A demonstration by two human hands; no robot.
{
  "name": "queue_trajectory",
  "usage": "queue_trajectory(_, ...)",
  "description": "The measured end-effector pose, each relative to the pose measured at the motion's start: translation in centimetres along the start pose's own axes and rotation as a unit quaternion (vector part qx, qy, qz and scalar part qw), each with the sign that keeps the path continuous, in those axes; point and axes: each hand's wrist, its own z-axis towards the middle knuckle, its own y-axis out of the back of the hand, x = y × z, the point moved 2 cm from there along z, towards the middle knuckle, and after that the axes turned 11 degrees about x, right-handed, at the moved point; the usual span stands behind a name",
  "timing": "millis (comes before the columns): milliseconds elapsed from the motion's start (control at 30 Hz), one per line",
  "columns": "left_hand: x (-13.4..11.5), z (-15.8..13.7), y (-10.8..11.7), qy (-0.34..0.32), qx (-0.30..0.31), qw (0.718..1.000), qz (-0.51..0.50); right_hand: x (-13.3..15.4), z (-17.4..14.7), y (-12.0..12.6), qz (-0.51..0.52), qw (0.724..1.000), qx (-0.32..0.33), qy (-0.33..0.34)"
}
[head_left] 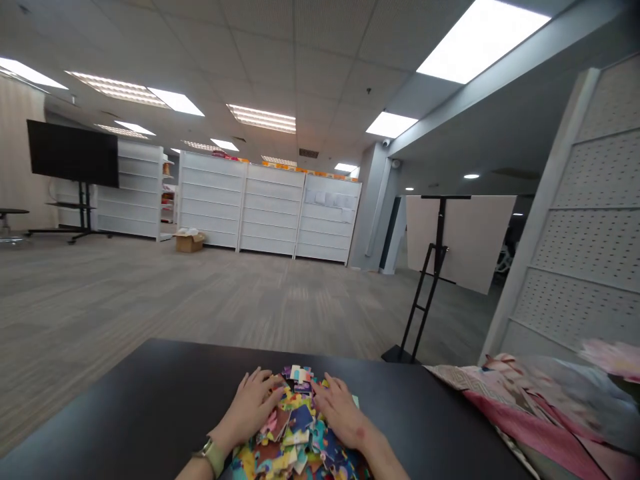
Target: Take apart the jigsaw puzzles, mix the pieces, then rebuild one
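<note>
1. Head view, the hands: the left hand (254, 402) lies at the left side of a heap of jigsaw pieces (301, 420), its grip wide, fingers extended toward the heap and their tips over its edge. The right hand (340, 407) lies at the other side, its grip also wide, fingers extended over the pieces there. Whether either hand pinches a single piece, I cannot tell.
2. Head view, the heap: it sits between the hands and forearms on the dark surface (150, 407), running down to the lower picture edge. The pieces overlap at many angles, in yellow, blue, teal, pink, brown and purple; their printing is too small to read. A few lie at the far end, just beyond the fingertips.
3. Head view, nearby: a watch (215, 457) with a pale green band circles the left wrist, its maker unreadable. Patterned and pink fabric (525, 413) lies at the right end of the surface.
4. Head view, background: white sheets (327, 198) hang on the white shelving (270, 210), their text too small to read. Orange packaging (300, 169) lines the top, its labels illegible. A cardboard box (189, 243) stands on the carpet, and a dark screen (73, 153) on a wheeled stand is at the left.
</note>
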Motion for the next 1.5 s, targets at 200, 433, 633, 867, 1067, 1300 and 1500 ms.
queue_trajectory(200,-1.9,-0.1,-1.4,-0.061,0.021,0.995,-0.079,-0.1,-1.0,-0.1,0.089,0.995,-0.037,0.012)
queue_trajectory(433,-2.6,-0.2,-0.9,-0.155,0.018,0.970,-0.185,-0.7,0.3,0.1,0.149,0.979,-0.139,-0.015)
queue_trajectory(633,-1.6,0.9,-0.5,-0.153,-0.012,0.957,-0.247,-0.8,2.4,-0.3,0.063,0.990,-0.118,-0.042)
queue_trajectory(867,-1.7,0.7,-0.3,-0.169,-0.022,0.954,-0.248,0.3,7.8,-0.3,-0.045,0.998,-0.004,-0.032)
queue_trajectory(1067,-1.7,0.4,-0.4,-0.173,-0.026,0.958,-0.228,0.7,6.6,0.6,-0.114,0.993,0.021,0.017)
queue_trajectory(1300,-1.7,0.3,-0.9,-0.182,-0.018,0.963,-0.198,-2.4,0.9,2.2,-0.107,0.992,-0.022,-0.069)
queue_trajectory(1500,-1.5,0.1,-0.7,-0.191,-0.026,0.964,-0.183,0.0,-1.3,-0.3,-0.057,0.990,-0.096,-0.090)
